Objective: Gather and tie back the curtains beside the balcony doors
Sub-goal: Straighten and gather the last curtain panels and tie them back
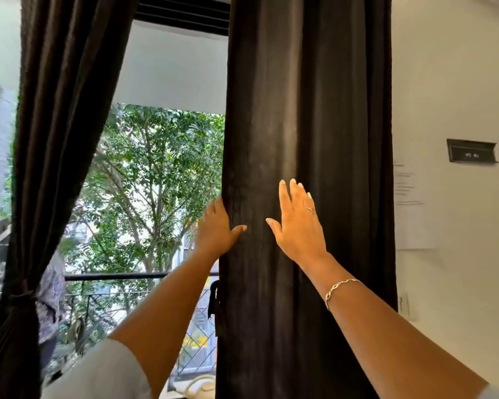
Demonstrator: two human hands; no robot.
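A dark brown right curtain hangs straight in loose folds beside the balcony opening. My left hand grips its left edge, fingers hidden behind the cloth and thumb on the front. My right hand lies flat on the curtain's front with straight fingers, a ring on one finger and a bracelet on the wrist. The left curtain is gathered and bound low down by a tieback.
Between the curtains I see a balcony railing, trees and buildings outside. A white wall stands right of the curtain, with a dark wall fitting and papers on it. A dark strip dangles at the curtain's left edge.
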